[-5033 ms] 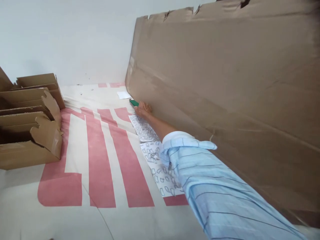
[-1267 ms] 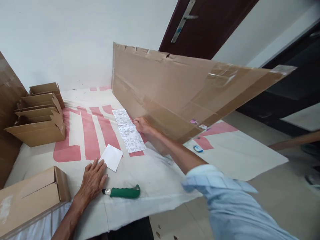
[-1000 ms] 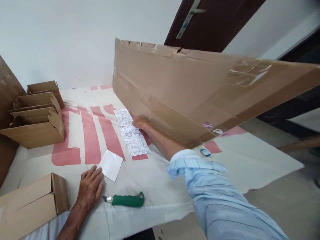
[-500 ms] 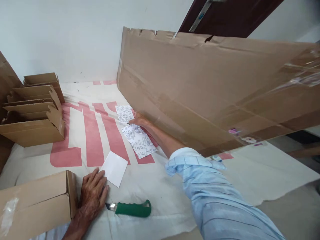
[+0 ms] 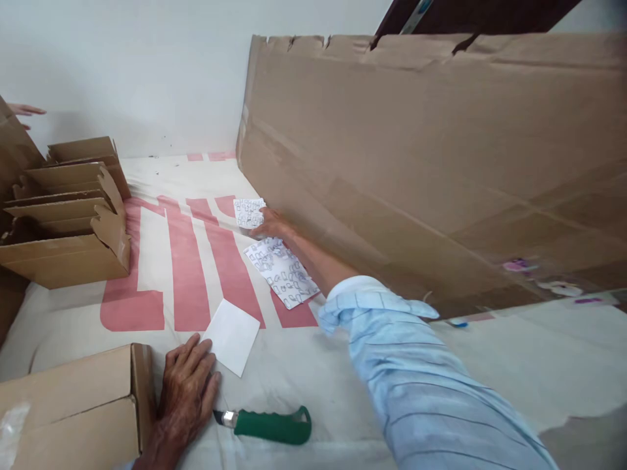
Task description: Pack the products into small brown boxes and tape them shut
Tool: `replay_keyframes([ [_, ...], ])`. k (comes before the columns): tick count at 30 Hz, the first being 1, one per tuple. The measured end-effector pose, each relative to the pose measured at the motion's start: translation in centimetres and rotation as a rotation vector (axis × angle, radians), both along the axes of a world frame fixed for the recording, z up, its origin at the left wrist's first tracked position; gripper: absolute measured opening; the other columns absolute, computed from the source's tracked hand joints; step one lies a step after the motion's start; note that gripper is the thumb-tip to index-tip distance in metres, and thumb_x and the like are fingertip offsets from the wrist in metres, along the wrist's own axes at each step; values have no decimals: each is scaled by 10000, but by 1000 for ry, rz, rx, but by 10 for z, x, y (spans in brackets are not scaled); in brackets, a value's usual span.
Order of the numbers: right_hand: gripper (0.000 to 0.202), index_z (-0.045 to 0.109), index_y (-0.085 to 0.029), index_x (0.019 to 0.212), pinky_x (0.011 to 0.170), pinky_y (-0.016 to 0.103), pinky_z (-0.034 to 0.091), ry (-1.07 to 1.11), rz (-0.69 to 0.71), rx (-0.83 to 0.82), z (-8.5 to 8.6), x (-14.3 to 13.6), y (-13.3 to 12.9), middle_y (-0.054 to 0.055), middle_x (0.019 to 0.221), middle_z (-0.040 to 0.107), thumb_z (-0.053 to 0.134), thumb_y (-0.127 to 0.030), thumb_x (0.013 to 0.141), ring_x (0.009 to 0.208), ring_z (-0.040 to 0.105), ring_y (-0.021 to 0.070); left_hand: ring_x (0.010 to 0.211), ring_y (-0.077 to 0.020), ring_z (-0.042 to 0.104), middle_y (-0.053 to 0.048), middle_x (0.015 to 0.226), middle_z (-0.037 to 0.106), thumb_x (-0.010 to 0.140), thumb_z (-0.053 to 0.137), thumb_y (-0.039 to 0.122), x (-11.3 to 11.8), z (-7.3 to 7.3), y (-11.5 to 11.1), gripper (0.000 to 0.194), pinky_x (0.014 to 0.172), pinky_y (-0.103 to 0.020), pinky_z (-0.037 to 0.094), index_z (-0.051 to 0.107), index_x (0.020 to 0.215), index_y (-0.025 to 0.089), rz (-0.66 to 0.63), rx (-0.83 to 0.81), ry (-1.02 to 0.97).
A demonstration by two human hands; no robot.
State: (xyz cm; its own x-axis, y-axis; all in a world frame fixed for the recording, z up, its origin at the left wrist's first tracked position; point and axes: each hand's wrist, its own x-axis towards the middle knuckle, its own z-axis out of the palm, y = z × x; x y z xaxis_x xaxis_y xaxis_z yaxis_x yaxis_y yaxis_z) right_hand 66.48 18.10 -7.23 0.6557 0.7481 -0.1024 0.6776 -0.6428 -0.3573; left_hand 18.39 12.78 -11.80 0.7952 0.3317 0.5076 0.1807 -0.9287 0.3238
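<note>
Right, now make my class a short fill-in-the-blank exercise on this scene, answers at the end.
1. The knife beside the left hand has a ____ handle.
2. At the left hand's fingertips lies a plain ____ sheet.
3. The right hand is at the farther of ____ patterned sheets.
4. The tall panel is ____.

Answers: green; white; two; cardboard.

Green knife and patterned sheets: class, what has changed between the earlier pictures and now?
The knife, first held in the right hand, was let go and lies beside the left hand. The small sheet has slid forward, away from the large sheet, which has turned, near end rightward. The open boxes stayed put.
</note>
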Motion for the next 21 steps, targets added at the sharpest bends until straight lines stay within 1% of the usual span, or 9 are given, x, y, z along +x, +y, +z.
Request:
replay_keyframes([
  [4, 793, 491, -77, 1504, 1105, 406, 433, -1, -124, 35, 10, -2, 13, 276, 1548, 504, 784, -495, 896, 1404, 503, 341, 1296, -333, 723, -110, 1301, 812, 1016, 554, 173, 1, 3, 2, 229, 982, -487, 517, 741, 1146, 197, -3, 15, 6],
  [6, 803, 496, -82, 1514, 1138, 405, 414, 0, -130, 55, 15, -3, 16, 275, 1573, 493, 802, -488, 893, 1429, 488, 342, 1292, -331, 725, -110, 1302, 812, 1016, 558, 183, 1, 4, 3, 221, 973, -485, 524, 738, 1144, 196, -7, 14, 12],
  [8, 839, 511, -104, 1523, 1149, 387, 423, 9, -109, 74, 19, -2, 13, 252, 1585, 505, 855, -472, 852, 1435, 502, 332, 1294, -332, 724, -111, 1305, 811, 1014, 562, 190, 1, 3, 3, 220, 971, -486, 527, 740, 1144, 195, -12, 10, 18],
  [11, 787, 552, -154, 1515, 1136, 362, 464, 7, -74, 111, 24, 0, -10, 191, 1575, 553, 866, -424, 846, 1411, 558, 306, 1304, -340, 716, -113, 1315, 806, 1007, 560, 192, 1, 0, 4, 243, 988, -499, 526, 754, 1154, 203, -11, -4, 33],
  [13, 650, 615, -174, 1456, 1092, 363, 509, 14, -54, 133, 26, -1, -34, 160, 1523, 616, 830, -391, 882, 1355, 617, 304, 1318, -345, 707, -111, 1326, 800, 1001, 564, 196, 0, -2, 5, 258, 1011, -506, 523, 766, 1159, 219, -9, -21, 50],
  [15, 499, 679, -176, 1373, 1023, 362, 550, 35, -36, 139, 26, -4, -59, 145, 1424, 696, 781, -373, 926, 1260, 685, 300, 1334, -343, 698, -106, 1333, 797, 1000, 571, 202, 0, -2, 6, 260, 1028, -504, 521, 773, 1161, 232, -8, -37, 62],
  [17, 407, 709, -173, 1324, 976, 351, 569, 50, -21, 126, 27, -9, -77, 137, 1341, 748, 738, -351, 960, 1177, 727, 281, 1338, -338, 697, -101, 1334, 796, 1004, 575, 208, 0, -1, 8, 249, 1022, -497, 524, 771, 1155, 235, -9, -40, 62],
  [19, 389, 709, -177, 1326, 964, 343, 573, 36, -11, 106, 26, -16, -83, 132, 1315, 763, 722, -329, 968, 1144, 739, 263, 1327, -336, 703, -99, 1326, 800, 1009, 573, 211, 0, 0, 9, 237, 1005, -492, 529, 766, 1145, 231, -8, -28, 51],
  [21, 410, 698, -184, 1345, 983, 354, 567, 3, 6, 93, 27, -23, -77, 135, 1344, 749, 728, -324, 961, 1163, 728, 266, 1317, -336, 709, -102, 1319, 803, 1009, 570, 209, 0, 1, 10, 229, 999, -494, 531, 762, 1134, 224, -5, -12, 39],
])
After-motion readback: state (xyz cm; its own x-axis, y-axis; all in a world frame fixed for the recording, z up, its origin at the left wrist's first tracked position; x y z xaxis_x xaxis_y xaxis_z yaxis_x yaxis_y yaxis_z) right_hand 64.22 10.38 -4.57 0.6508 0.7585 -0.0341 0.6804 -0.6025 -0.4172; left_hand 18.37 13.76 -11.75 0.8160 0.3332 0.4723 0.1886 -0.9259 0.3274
